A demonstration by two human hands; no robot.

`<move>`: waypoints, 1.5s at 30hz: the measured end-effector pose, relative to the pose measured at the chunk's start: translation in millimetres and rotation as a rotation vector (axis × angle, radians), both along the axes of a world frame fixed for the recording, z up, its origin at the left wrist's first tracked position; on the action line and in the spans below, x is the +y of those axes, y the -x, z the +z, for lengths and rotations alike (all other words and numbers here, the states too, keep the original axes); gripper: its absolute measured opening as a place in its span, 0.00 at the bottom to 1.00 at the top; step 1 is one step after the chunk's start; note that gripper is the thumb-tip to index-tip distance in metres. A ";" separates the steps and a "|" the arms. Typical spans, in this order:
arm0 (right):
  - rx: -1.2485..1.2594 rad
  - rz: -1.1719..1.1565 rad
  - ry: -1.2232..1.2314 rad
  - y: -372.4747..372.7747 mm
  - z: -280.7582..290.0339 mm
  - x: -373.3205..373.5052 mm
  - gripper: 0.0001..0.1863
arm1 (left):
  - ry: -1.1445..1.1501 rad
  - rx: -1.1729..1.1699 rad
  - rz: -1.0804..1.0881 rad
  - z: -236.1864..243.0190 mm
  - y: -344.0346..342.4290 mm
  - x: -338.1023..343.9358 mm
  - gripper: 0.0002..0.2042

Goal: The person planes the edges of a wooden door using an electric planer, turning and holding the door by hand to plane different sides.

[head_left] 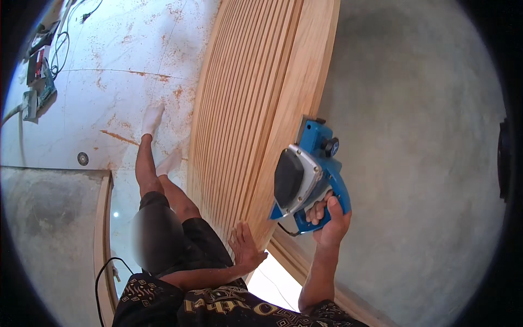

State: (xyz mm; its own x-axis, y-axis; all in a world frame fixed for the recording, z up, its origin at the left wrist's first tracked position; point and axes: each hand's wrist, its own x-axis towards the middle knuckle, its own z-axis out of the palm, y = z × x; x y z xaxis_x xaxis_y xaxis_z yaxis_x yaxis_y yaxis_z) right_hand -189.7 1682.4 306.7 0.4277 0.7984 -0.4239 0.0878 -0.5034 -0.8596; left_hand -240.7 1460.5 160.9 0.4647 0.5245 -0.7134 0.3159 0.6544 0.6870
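Observation:
A slatted wooden door (239, 109) stretches away from me, with a plain smooth strip along its right edge. My right hand (329, 220) is wrapped round the rear handle of a blue electric planer (321, 163) with a silver and black side cover. The planer lies along the right edge of the door; its underside is hidden, so I cannot tell how firmly it touches. My left hand (247, 248) rests with spread fingers on the near end of the door, holding nothing. A black cord (287, 231) runs from behind the planer's handle.
Wood shavings (120, 136) lie scattered over the pale tiled floor (136, 49). At the far left are a teal power tool (48, 90) and coiled cables (61, 52). A grey wall (414, 163) stands to the right. A wooden frame (102, 218) stands at the lower left.

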 end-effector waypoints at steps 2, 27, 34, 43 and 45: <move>0.012 0.012 -0.006 9.8 -0.8 33.1 0.09 | 0.040 -0.015 0.017 -1.6 10.8 23.8 0.62; -0.084 0.116 -0.070 75.4 27.7 414.4 0.13 | -0.078 0.027 0.087 36.0 66.6 247.9 0.61; -0.015 0.205 -0.101 59.2 45.0 537.9 0.13 | -0.145 0.029 0.244 40.3 49.0 316.8 0.61; 0.069 0.048 -0.132 6.0 93.9 337.1 0.15 | -0.088 0.124 0.243 73.7 22.3 272.5 0.59; 0.066 0.006 -0.100 -7.1 100.5 271.4 0.14 | -0.046 0.148 0.217 84.0 15.4 246.9 0.60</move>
